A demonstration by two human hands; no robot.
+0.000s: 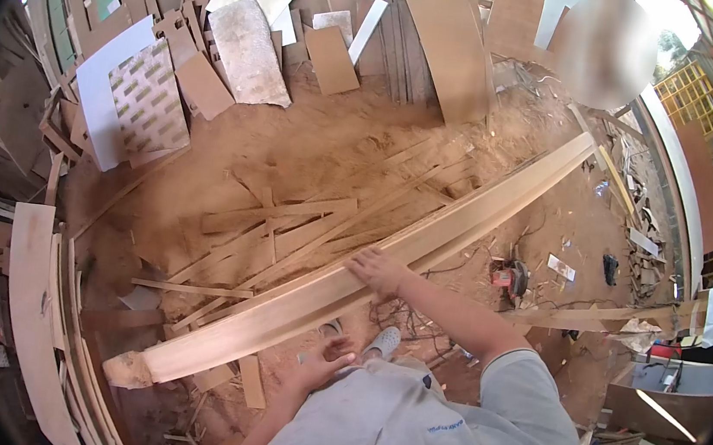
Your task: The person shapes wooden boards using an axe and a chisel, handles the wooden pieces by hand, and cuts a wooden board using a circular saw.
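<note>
A long pale wooden beam (pixel 278 310) with a lengthwise groove runs diagonally from the lower left to the upper right. My right hand (pixel 375 274) lies on top of it near its middle, fingers spread over the wood. Closer to my body, my left hand (pixel 326 364) is beside the beam, thumb and fingers apart with nothing between them. The near left end of the beam rests on a rough wooden block (pixel 129 370).
Offcut strips (pixel 288 208) and sawdust cover the floor beyond the beam. A red power tool (pixel 509 278) with cables lies to the right. Boards (pixel 445 45) lean at the back, and long panels (pixel 39 311) stand at the left.
</note>
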